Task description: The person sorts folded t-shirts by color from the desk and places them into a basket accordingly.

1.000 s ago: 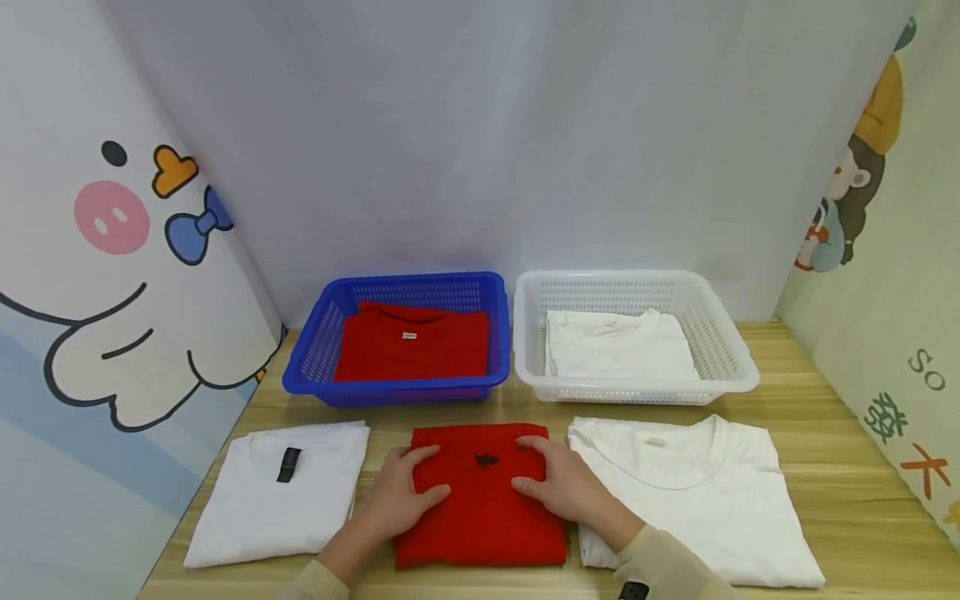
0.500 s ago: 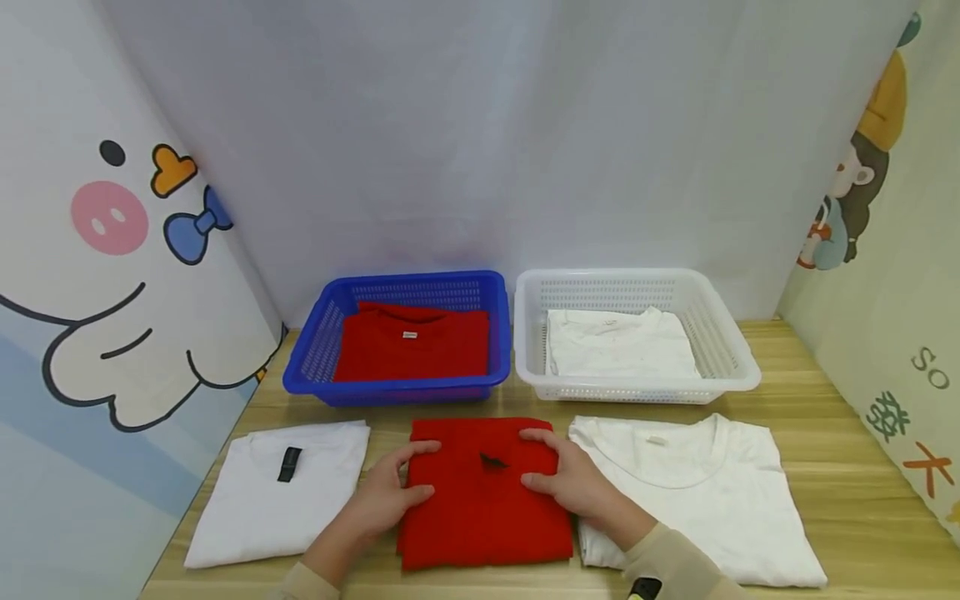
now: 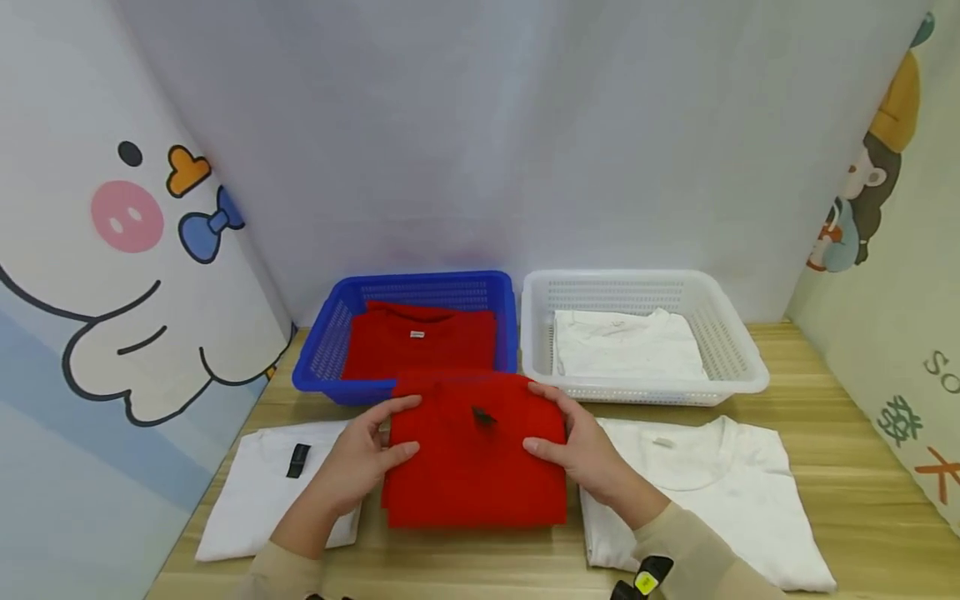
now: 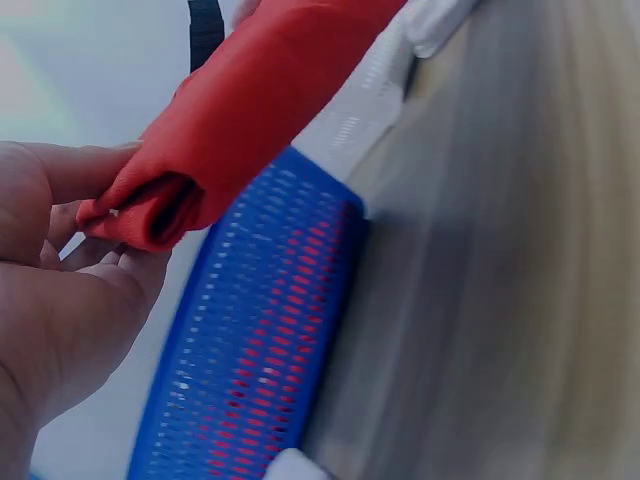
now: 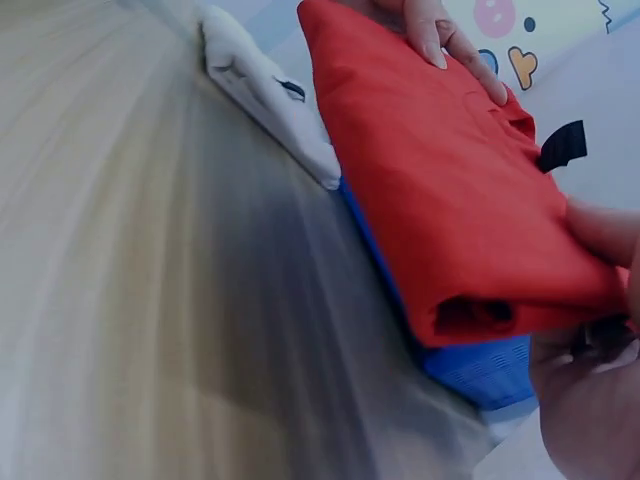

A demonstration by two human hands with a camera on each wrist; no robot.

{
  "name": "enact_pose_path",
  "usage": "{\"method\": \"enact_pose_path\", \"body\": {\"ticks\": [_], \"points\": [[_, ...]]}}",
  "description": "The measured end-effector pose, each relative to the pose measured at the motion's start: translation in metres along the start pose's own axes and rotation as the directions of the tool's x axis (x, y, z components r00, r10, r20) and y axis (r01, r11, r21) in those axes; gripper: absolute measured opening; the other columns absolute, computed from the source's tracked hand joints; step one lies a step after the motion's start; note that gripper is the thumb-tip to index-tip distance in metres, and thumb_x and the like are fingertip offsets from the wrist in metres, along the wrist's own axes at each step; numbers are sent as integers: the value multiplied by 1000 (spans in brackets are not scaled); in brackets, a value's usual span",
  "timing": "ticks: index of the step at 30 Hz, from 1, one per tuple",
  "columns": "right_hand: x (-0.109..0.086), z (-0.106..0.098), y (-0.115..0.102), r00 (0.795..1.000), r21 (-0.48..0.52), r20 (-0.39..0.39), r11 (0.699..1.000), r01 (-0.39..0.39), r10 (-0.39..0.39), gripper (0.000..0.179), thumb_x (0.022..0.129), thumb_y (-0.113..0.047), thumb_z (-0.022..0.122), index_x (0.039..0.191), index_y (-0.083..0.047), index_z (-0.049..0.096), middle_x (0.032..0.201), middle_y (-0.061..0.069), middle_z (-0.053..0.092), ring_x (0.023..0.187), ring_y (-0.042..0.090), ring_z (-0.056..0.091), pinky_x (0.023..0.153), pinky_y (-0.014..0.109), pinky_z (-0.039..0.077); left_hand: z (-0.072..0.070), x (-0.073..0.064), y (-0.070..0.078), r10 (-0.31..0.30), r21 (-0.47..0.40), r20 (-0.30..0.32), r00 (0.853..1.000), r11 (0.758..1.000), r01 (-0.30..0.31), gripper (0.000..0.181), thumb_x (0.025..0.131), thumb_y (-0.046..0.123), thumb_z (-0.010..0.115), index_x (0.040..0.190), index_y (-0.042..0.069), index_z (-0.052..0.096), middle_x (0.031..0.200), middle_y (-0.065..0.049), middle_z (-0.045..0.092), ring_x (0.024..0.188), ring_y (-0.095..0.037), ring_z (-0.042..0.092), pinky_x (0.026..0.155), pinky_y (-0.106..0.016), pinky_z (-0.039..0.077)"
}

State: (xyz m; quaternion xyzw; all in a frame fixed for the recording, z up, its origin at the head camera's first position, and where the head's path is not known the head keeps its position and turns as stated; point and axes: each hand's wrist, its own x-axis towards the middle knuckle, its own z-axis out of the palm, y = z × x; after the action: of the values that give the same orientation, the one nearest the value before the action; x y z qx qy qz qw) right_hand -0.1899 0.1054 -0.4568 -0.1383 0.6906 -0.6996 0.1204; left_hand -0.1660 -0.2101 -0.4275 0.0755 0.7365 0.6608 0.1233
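A folded red T-shirt (image 3: 472,467) with a dark neck label hangs above the table, held level between both hands. My left hand (image 3: 356,458) grips its left edge, thumb on top; in the left wrist view the fingers curl beneath the rolled side of the red cloth (image 4: 260,100). My right hand (image 3: 588,454) pinches the right edge the same way, thumb above and fingers under, as the right wrist view shows. The shirt's far edge overlaps the front rim of the blue basket (image 3: 315,385) in the head view. Inside that basket lies another folded red T-shirt (image 3: 420,354).
A white basket (image 3: 750,379) holding a folded white T-shirt (image 3: 626,346) stands right of the blue one. On the wooden table (image 3: 855,467) lie a folded white T-shirt with a black label (image 3: 255,492) at left and a larger white T-shirt (image 3: 720,508) at right. A curtain hangs behind.
Both hands have shifted to the red T-shirt's side edges and lifted it off the table, bringing it forward toward the blue basket. The other shirts and baskets stay put.
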Motion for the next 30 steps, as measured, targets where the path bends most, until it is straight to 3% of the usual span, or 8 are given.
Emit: {"method": "enact_pose_path", "body": {"ticks": [4, 8, 11, 14, 19, 24, 30], "points": [[15, 2, -16, 998, 99, 18, 994, 56, -58, 73, 84, -2, 73, 145, -19, 39, 138, 13, 46, 119, 30, 50, 91, 38, 51, -14, 4, 18, 68, 28, -16, 998, 997, -68, 59, 88, 4, 68, 142, 17, 46, 128, -16, 52, 93, -24, 62, 78, -32, 56], [38, 4, -34, 994, 204, 21, 974, 97, -104, 70, 86, 1, 69, 145, -17, 38, 139, 12, 42, 121, 31, 47, 89, 39, 52, -30, 15, 30, 148, 58, -43, 988, 988, -145, 61, 89, 7, 68, 144, 15, 45, 131, -10, 44, 78, -14, 50, 70, -21, 52], [61, 8, -47, 990, 262, 29, 957, 123, -136, 67, 88, 4, 65, 145, -19, 39, 140, 12, 41, 124, 31, 44, 88, 41, 52, -41, 26, 38, 193, -5, -57, 980, 981, -194, 61, 90, 3, 65, 146, 13, 41, 138, -10, 38, 91, -15, 54, 77, -21, 53], [85, 13, -57, 988, 316, 44, 941, 125, -147, 67, 89, 7, 61, 146, -22, 39, 142, 10, 40, 125, 30, 44, 88, 42, 53, -53, 38, 46, 213, -65, -68, 975, 974, -218, 62, 92, -1, 62, 148, 12, 38, 144, -13, 36, 116, -21, 53, 86, -31, 53], [121, 21, -67, 991, 385, 40, 917, 105, -130, 66, 91, 7, 57, 146, -25, 39, 143, 7, 40, 126, 28, 42, 91, 39, 50, -73, 65, 60, 203, -107, -109, 973, 971, -215, 62, 92, -3, 59, 148, 14, 38, 147, -13, 34, 122, -22, 49, 89, -28, 51], [154, 25, -73, 995, 455, 11, 887, 80, -96, 63, 93, 5, 56, 144, -29, 42, 144, 3, 39, 126, 26, 42, 94, 38, 46, -93, 95, 68, 168, -233, -107, 980, 954, -189, 62, 94, -6, 55, 149, 15, 37, 146, -9, 34, 112, -18, 55, 86, -28, 53], [187, 36, -60, 999, 535, -38, 845, 16, 5, 68, 92, 7, 55, 143, -35, 43, 143, 2, 42, 121, 25, 49, 90, 38, 48, -111, 128, 56, 77, -405, -117, 990, 907, -118, 64, 94, -11, 49, 149, 20, 38, 149, -1, 29, 110, -18, 54, 85, -30, 54]]}}
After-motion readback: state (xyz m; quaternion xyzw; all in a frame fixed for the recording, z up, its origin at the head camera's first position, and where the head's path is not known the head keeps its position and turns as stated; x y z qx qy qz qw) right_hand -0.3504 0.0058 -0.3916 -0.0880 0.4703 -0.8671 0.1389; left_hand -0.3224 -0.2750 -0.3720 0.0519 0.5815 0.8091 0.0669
